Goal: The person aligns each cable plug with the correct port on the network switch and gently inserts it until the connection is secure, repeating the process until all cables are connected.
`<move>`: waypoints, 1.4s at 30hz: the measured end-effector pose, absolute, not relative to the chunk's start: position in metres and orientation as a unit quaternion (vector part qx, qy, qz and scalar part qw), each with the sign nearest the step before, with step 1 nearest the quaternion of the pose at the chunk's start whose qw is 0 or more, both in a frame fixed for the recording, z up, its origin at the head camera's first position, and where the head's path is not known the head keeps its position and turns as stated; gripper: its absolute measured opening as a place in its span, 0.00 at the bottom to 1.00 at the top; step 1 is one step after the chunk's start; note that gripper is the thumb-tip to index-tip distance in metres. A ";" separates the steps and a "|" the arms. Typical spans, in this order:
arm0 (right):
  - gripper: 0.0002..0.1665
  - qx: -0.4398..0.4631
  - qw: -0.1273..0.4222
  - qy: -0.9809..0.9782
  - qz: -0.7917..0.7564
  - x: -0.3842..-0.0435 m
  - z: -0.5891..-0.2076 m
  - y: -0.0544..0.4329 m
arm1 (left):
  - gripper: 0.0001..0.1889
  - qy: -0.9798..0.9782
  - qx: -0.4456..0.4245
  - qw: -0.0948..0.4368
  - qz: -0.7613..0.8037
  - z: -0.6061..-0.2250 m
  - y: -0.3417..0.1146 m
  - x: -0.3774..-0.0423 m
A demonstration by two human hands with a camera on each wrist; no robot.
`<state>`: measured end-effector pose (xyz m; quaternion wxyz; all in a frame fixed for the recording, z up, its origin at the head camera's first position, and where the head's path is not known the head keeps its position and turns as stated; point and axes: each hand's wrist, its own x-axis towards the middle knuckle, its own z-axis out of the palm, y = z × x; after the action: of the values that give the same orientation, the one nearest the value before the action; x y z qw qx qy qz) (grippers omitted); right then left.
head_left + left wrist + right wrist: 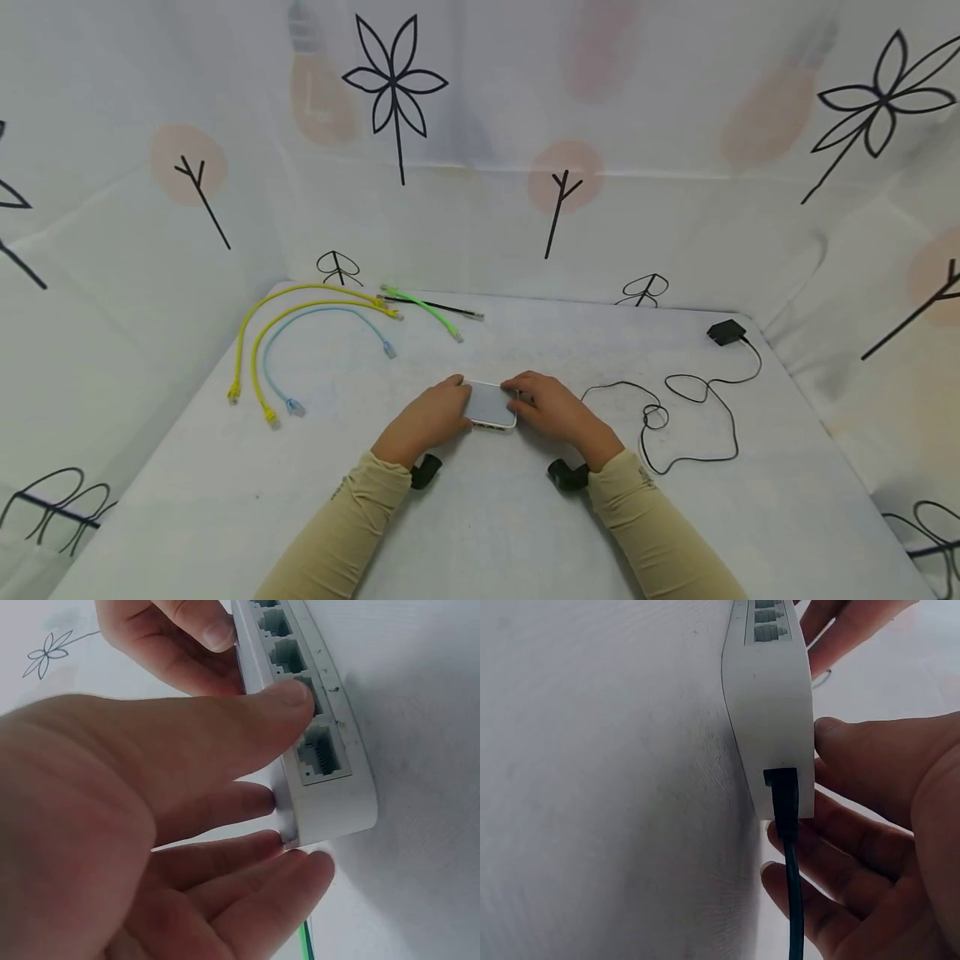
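White table (225,508). Tan left sleeve (352,512), dark print near cuff too small to read. Left hand (431,421) pinches white box (489,404), thumb across ports (321,754); right hand (551,408) grips its right end. Box mid-table, between hands; port row faces near side, runs left-right; top's long axis unclear. Right wrist view shows black plug (783,799) in right end, hidden in head view.
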<state>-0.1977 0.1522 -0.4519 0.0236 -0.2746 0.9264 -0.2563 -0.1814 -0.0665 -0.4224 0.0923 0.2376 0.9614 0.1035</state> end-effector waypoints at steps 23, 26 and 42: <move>0.28 -0.225 0.093 0.931 -0.272 -0.198 -0.447 0.153 | 0.09 0.969 0.221 0.010 0.106 -0.438 -0.057 -0.194; 0.31 -0.227 0.097 0.930 -0.272 -0.197 -0.446 0.153 | 0.08 0.972 0.211 0.002 0.108 -0.438 -0.052 -0.193; 0.31 -0.212 0.067 0.937 -0.270 -0.197 -0.446 0.153 | 0.42 0.933 0.237 0.121 0.243 -0.446 -0.053 -0.191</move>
<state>-0.1965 0.1526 -0.4459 0.0669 -0.2121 0.9368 -0.2699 -0.1907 -0.0529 -0.4463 0.1207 0.2367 0.9330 0.2427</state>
